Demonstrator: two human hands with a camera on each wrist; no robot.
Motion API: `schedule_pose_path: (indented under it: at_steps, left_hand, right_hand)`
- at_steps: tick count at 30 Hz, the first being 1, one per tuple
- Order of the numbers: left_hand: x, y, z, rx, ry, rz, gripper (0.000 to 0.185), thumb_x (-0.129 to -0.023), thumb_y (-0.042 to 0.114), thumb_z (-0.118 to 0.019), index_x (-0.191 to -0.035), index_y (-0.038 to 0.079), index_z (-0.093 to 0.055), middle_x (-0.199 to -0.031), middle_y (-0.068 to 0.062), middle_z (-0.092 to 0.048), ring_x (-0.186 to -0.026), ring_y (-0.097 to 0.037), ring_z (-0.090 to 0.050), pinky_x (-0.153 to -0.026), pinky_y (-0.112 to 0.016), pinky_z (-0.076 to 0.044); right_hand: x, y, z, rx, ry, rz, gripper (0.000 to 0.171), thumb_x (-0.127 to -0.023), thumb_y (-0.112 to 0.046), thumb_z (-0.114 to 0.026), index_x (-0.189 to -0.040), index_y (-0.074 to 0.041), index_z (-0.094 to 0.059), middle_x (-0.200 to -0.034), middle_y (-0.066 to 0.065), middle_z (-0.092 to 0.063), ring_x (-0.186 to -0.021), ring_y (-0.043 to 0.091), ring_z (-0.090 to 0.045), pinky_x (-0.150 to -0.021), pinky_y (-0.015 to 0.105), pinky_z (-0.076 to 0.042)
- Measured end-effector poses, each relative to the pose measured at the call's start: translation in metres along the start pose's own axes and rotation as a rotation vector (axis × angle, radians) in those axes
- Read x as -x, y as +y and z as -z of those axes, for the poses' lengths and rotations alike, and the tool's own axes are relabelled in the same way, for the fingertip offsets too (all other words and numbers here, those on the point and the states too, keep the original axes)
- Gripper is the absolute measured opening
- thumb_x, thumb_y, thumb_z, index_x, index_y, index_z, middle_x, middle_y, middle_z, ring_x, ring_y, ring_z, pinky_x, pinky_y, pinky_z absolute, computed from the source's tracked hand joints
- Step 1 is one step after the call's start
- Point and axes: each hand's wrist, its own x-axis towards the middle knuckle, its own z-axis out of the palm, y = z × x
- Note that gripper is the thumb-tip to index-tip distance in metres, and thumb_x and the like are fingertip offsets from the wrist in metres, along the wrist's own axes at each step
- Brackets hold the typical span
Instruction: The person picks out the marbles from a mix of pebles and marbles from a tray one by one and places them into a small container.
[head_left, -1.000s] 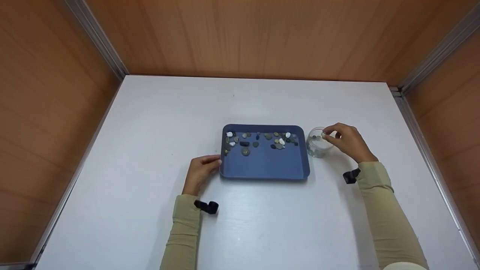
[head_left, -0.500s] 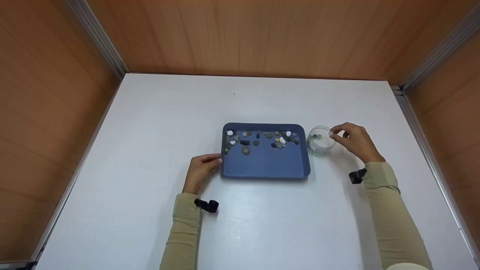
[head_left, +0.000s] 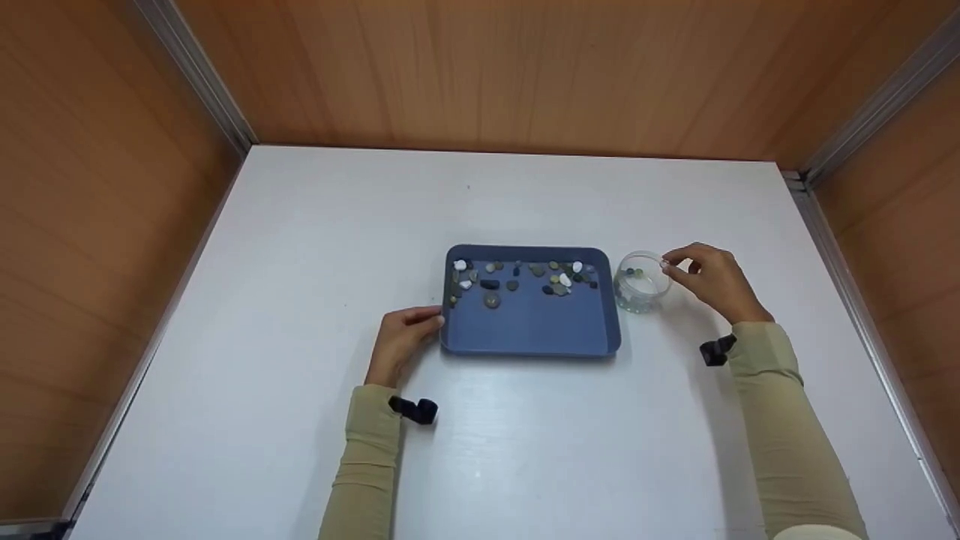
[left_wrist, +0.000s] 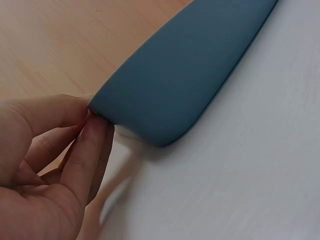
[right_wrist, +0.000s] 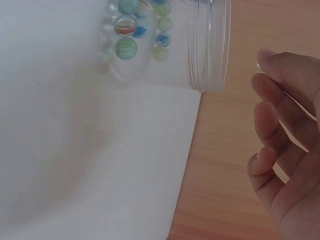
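A blue rectangular tray (head_left: 534, 326) lies on the white table, with several pebbles, white, grey, dark and yellowish, spread over its far half. My left hand (head_left: 401, 337) pinches the tray's left rim; the left wrist view shows the thumb and fingers (left_wrist: 97, 135) at the tray edge. Right of the tray stands a clear, lidless jar (right_wrist: 170, 70) with glass marbles (right_wrist: 126, 48) inside. Beside the jar's rim, my right hand (head_left: 709, 277) brings thumb and forefinger together. A tiny glassy glint shows at those fingertips, seemingly a marble mostly hidden by them.
The white table (head_left: 315, 255) has wood-grain panels (head_left: 510, 75) at its back and sides. A metal strip (head_left: 195, 67) runs up the back left corner. Black wrist cameras (head_left: 415, 410) sit at both cuffs.
My right hand has moved slightly right, from over the jar's mouth to beside its right rim, its fingertips still together. The left hand stays at the tray; the pebbles look unmoved.
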Motion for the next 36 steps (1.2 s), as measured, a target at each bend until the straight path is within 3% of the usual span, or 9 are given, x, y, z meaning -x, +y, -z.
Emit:
schedule_pose_path:
  at_steps: [6, 18, 30, 36]
  left_hand:
    - [0.0, 0.0, -0.001, 0.013, -0.003, -0.004, 0.027, -0.083, 0.011, -0.073, -0.11, 0.005, -0.072, -0.114, -0.012, -0.068, -0.102, -0.017, -0.063, -0.086, -0.026, -0.053]
    - [-0.001, 0.001, -0.001, -0.007, -0.004, -0.013, 0.028, -0.083, 0.012, -0.073, -0.11, 0.005, -0.072, -0.115, -0.012, -0.068, -0.105, -0.019, -0.063, -0.091, -0.03, -0.052]
    - [0.0, 0.001, -0.001, -0.004, -0.001, -0.021, 0.027, -0.084, 0.013, -0.074, -0.109, 0.005, -0.072, -0.11, -0.011, -0.069, -0.094, -0.014, -0.064, -0.08, -0.024, -0.053]
    - [0.003, 0.005, 0.001, -0.066, -0.009, -0.016, 0.027, -0.085, 0.015, -0.072, -0.11, 0.007, -0.072, -0.111, -0.011, -0.069, -0.095, -0.015, -0.064, -0.081, -0.026, -0.053]
  right_hand:
    - [0.002, 0.001, 0.0, 0.016, 0.012, 0.015, 0.022, -0.088, -0.008, -0.068, -0.109, -0.002, -0.07, -0.102, 0.013, -0.07, -0.077, 0.019, -0.054, -0.061, 0.015, -0.039]
    - [0.005, 0.004, -0.001, 0.011, 0.023, 0.013, 0.019, -0.088, -0.01, -0.068, -0.106, -0.002, -0.072, -0.099, 0.013, -0.07, -0.075, 0.016, -0.052, -0.058, 0.016, -0.039]
    - [0.009, 0.006, -0.006, 0.018, 0.019, 0.003, 0.019, -0.091, -0.013, -0.065, -0.107, -0.004, -0.072, -0.099, 0.012, -0.07, -0.074, 0.017, -0.052, -0.058, 0.018, -0.039]
    - [0.011, 0.006, -0.01, 0.012, 0.037, -0.002, 0.021, -0.093, -0.017, -0.063, -0.107, -0.004, -0.072, -0.098, 0.013, -0.07, -0.073, 0.018, -0.05, -0.058, 0.021, -0.037]
